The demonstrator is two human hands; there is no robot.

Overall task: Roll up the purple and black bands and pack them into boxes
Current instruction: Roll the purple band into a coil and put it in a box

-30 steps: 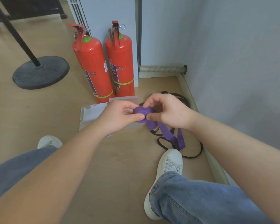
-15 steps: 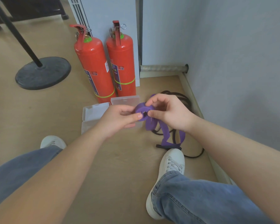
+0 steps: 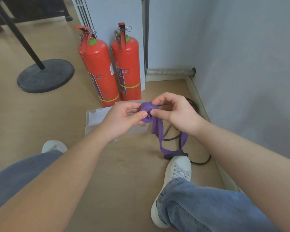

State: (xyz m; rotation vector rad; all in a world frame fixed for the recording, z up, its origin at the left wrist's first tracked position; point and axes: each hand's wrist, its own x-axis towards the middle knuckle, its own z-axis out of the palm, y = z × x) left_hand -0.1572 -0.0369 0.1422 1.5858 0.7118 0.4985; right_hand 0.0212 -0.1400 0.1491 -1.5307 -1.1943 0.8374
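Both my hands hold a purple band (image 3: 146,108) above the floor, partly wound into a small roll. My left hand (image 3: 122,118) pinches the roll from the left with thumb and fingers. My right hand (image 3: 176,113) pinches it from the right. The unrolled tail of the band hangs down to a dark end near my right shoe. A black band (image 3: 199,162) lies in loose loops on the floor behind my right hand, by the wall. A clear plastic box (image 3: 94,118) lies open on the floor under my left hand, partly hidden.
Two red fire extinguishers (image 3: 97,72) stand just behind the box against a white cabinet. A black round stand base (image 3: 45,75) sits on the floor at the left. The grey wall (image 3: 241,64) runs along the right. My white shoes (image 3: 176,171) and jeans fill the foreground.
The roll has grown as my hands turned it, and the hanging tail has shortened, its dark end lifting toward my right shoe.
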